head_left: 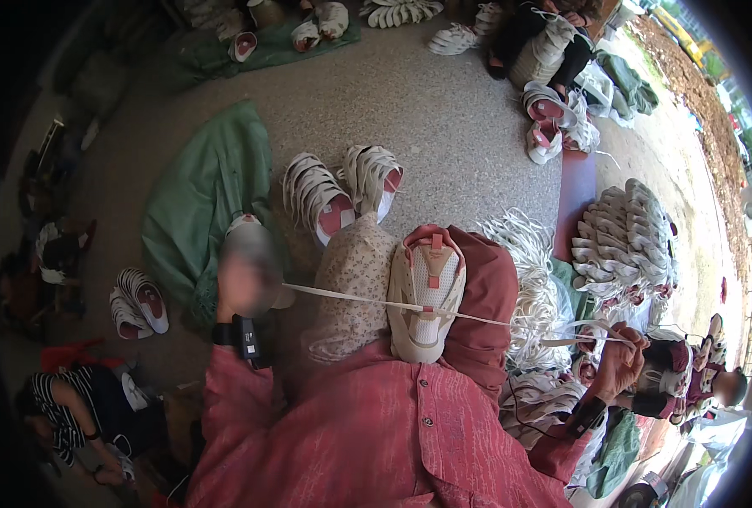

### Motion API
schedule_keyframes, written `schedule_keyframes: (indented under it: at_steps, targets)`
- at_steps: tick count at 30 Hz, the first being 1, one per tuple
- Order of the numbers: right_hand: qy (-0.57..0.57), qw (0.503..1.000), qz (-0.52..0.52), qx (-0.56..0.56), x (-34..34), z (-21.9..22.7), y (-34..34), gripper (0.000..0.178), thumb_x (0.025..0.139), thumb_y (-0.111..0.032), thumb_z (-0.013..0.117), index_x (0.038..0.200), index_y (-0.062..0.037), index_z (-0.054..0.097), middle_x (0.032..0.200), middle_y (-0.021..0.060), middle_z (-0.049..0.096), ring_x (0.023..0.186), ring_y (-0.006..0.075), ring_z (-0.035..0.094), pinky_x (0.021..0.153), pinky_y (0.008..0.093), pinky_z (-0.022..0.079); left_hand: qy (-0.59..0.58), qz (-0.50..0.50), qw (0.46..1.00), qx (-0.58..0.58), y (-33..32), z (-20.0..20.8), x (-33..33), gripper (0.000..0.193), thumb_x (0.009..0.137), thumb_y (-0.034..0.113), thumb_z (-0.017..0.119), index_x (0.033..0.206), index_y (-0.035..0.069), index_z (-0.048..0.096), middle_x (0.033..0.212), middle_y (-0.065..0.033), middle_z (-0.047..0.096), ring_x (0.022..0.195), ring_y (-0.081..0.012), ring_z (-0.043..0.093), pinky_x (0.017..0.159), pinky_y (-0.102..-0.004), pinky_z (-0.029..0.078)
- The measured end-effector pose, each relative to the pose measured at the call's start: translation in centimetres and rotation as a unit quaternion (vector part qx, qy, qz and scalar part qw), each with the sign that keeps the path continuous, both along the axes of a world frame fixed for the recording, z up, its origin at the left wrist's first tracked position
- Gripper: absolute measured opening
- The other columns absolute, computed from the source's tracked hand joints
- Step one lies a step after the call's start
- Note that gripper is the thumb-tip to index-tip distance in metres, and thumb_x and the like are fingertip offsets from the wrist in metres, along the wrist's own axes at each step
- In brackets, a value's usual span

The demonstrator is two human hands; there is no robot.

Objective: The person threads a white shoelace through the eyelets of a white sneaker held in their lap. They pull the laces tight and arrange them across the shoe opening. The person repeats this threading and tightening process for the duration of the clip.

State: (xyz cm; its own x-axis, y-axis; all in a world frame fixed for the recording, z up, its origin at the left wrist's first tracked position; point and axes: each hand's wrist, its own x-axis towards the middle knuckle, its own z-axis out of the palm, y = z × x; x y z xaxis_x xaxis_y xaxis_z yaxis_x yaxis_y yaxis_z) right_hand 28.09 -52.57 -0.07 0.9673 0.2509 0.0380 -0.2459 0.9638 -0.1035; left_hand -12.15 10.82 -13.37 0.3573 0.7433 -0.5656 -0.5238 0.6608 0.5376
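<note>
A cream shoe (404, 284) with a white mesh tongue and a pink lining lies on my lap. A flat white shoelace (359, 299) crosses it, stretched in a nearly straight line between my hands. My left hand (242, 284), partly blurred, is raised to the left of the shoe at one end of the lace, closed on it; its fingers are hard to make out. Out to the right, my right hand (621, 362) has its fingers closed around the other part of the lace, which loops and doubles there.
A heap of loose white laces (524, 262) lies beside my right leg. Stacked shoes (625, 241) stand farther right. Two rows of nested shoes (316, 199) sit ahead of my knees. A green cloth sack (211, 199) lies ahead left. Other people work around, one (75, 406) at lower left.
</note>
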Motion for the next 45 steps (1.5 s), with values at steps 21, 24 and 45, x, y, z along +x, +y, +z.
schedule_keyframes:
  at_steps: [21,24,45]
  targets:
    - [0.232,0.938,0.106,-0.236,0.6,-18.8,-22.7,0.045,0.098,-0.001,0.043,0.141,-0.009,0.049,0.103,0.0063,0.052,0.064,0.0098,0.039,0.046,0.0201,0.037,0.946,-0.184,0.179,0.2,15.6,8.0,-31.1,0.03,0.08,0.023,0.067,0.104,0.007,0.076,0.106,-0.0149,0.073,0.095,-0.0325,0.072,0.077,-0.0437,0.059]
    - [0.286,0.899,0.084,-0.32,3.8,-20.4,-22.1,0.041,0.101,-0.005,0.043,0.142,-0.01,0.049,0.096,0.004,0.052,0.064,0.0104,0.04,0.047,0.0193,0.038,0.571,0.076,0.775,0.259,13.9,6.7,-30.2,0.041,0.094,0.01,0.051,0.135,0.008,0.055,0.096,-0.0039,0.06,0.072,-0.0174,0.057,0.057,-0.0349,0.05]
    - [-0.582,0.448,0.091,-0.672,-9.7,-4.1,21.0,0.006,0.086,-0.012,0.068,0.083,-0.0068,0.064,0.077,0.0091,0.064,0.075,0.0282,0.063,0.071,0.0389,0.042,0.145,-0.512,0.469,0.705,-21.8,11.3,19.0,0.031,0.09,0.011,0.068,0.12,0.002,0.065,0.102,-0.0134,0.055,0.094,-0.0313,0.06,0.084,-0.0389,0.049]
